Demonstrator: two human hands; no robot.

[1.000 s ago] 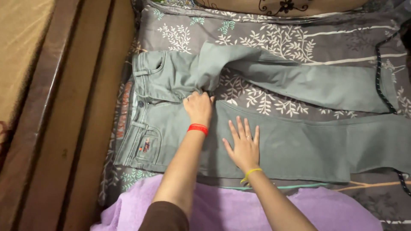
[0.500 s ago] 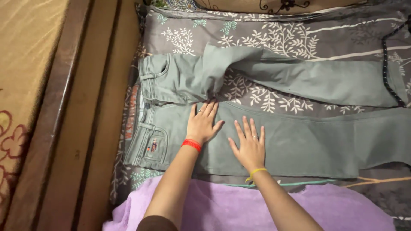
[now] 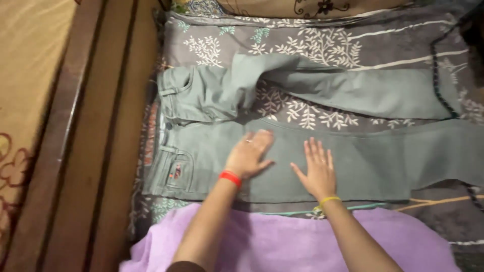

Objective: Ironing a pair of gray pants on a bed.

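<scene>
Grey-green jeans [image 3: 353, 166] lie flat on the leaf-print bedsheet [image 3: 312, 43], long axis left-right: waistband at the left by the wooden bed frame [image 3: 101, 126], legs running to the right. Far leg splays up and away from the near one, sheet showing between them. Left hand [image 3: 248, 153] open, palm down on the near leg just below the crotch. Right hand [image 3: 316, 171] open, fingers spread, flat beside it. Neither grips. Purple cloth [image 3: 282, 242] along the near edge.

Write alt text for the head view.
Both hands, left hand and right hand, press flat on the near leg of grey-green jeans spread on a leaf-print bedsheet. A purple cloth lies nearest the camera; a wooden bed frame runs along the left.
</scene>
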